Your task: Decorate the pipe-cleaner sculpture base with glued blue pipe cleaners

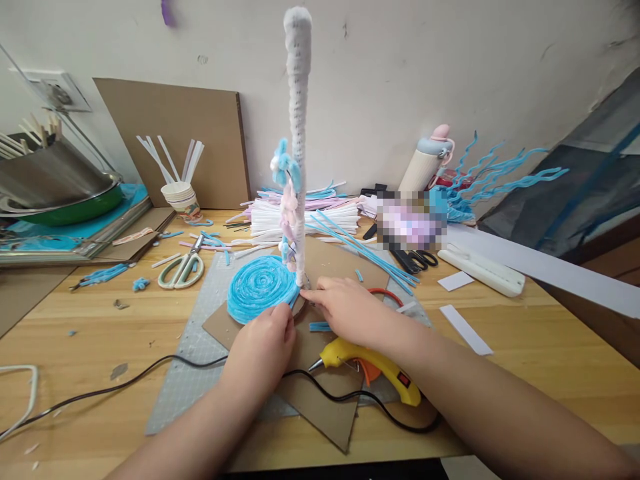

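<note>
A flat spiral of blue pipe cleaner [263, 283] lies on a round cardboard base, whose brown edge shows at the lower right. From the base's right side rises a white wrapped post [299, 120], upright, with blue, pink and lilac fuzzy decorations [287, 200] along its left side. My left hand [265, 343] is closed at the spiral's near edge, pinching the blue pipe cleaner there; its fingertips are partly hidden. My right hand [350, 307] has its index finger stretched out, touching the foot of the post beside the spiral. Its other fingers are mostly hidden.
A yellow glue gun [373, 363] lies under my right forearm, its black cord [165, 360] crossing the table. Cardboard [325, 417] lies on a grey cutting mat [175, 387]. Around stand scissors [183, 270], a paper cup [181, 199], pipe-cleaner bundles [305, 217] and a bottle [425, 160].
</note>
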### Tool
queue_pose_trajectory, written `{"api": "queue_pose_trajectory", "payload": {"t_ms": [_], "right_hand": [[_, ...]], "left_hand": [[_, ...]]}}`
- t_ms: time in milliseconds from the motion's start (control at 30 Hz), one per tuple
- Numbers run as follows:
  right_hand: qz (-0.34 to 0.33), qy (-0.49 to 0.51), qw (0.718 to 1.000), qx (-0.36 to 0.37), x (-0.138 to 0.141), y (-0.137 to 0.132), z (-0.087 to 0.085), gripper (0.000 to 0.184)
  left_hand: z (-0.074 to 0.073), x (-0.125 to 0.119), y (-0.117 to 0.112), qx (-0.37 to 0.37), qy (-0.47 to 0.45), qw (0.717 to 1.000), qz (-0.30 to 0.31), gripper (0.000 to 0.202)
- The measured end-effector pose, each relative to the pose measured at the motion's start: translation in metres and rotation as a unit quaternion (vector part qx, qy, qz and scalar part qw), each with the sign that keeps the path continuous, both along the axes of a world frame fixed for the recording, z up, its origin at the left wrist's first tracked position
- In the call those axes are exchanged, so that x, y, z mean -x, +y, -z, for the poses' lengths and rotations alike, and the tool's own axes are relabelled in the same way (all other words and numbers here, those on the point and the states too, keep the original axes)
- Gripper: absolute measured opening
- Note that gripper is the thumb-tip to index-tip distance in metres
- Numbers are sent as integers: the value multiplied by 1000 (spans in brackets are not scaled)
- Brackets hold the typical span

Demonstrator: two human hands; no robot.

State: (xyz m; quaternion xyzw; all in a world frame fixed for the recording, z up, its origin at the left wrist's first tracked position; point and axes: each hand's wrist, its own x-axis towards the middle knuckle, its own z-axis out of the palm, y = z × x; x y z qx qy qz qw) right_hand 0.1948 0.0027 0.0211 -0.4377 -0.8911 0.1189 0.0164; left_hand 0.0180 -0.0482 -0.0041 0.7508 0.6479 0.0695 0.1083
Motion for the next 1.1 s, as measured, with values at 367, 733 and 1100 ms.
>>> {"api": "queue_pose_trajectory", "payload": {"t_ms": [367, 733, 1100], "right_hand": [[-1, 11, 1000, 0, 2, 2, -1, 47], [0, 6, 1000, 10, 1, -2, -4, 48], [-2, 3, 1000, 11, 1, -1, -3, 47]], "left_hand": [[-10, 0, -3, 2, 47, 998, -31, 13], [-11, 21, -16, -27, 34, 996, -76, 14], [-9, 31, -20, -21, -30, 996, -86, 17]]}}
